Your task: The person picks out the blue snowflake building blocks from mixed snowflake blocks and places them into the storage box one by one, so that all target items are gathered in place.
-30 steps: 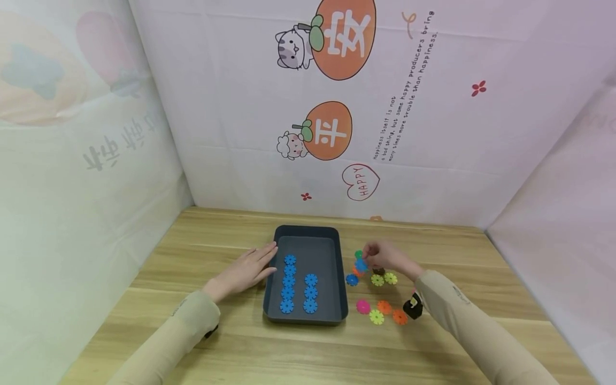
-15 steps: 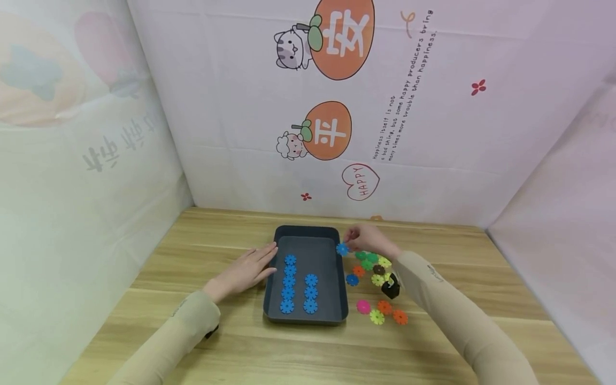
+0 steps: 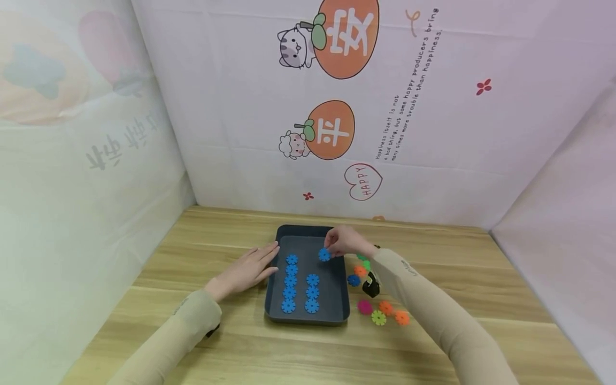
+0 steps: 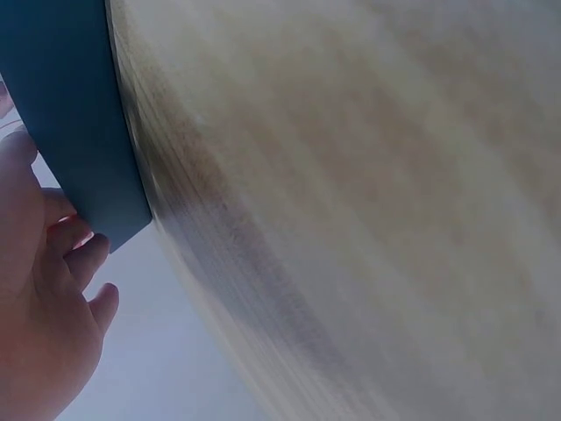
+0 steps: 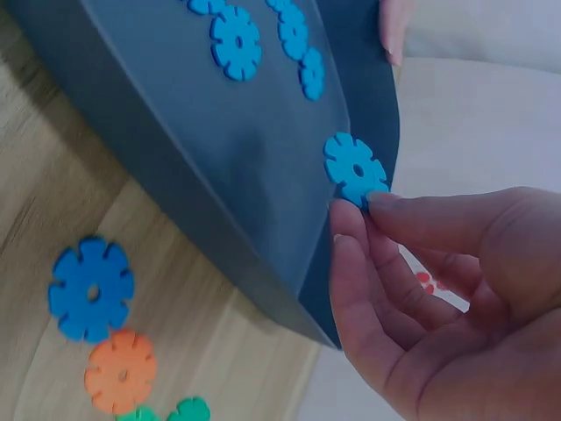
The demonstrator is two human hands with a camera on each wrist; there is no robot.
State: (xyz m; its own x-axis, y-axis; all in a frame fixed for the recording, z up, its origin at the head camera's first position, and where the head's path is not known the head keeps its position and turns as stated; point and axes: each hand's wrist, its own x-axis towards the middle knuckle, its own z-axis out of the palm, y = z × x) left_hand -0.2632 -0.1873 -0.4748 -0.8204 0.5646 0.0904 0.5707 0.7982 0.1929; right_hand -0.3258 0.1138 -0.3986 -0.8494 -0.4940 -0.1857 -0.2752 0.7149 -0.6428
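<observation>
A light-blue snowflake disc (image 5: 351, 162) is pinched between the thumb and fingers of my right hand (image 3: 343, 240), over the far right part of a dark grey tray (image 3: 332, 315). Inside the tray lie two columns of light-blue discs: a longer left column (image 3: 290, 280) and a right column (image 3: 312, 293) of three. My left hand (image 3: 245, 271), fingers straight, rests against the tray's left rim; in the left wrist view the tray's wall (image 4: 79, 114) stands beside its fingers.
Right of the tray, on the wooden table (image 3: 231, 347), lie a darker blue disc (image 5: 91, 289), an orange disc (image 5: 121, 372) and green ones. Nearer the front are a pink disc (image 3: 364, 307), a yellow-green disc (image 3: 378, 317) and two orange ones. Fabric walls surround the table.
My right hand has lifted the light-blue disc from the loose pile and carried it left, across the tray's right rim. My left hand stays at the left rim.
</observation>
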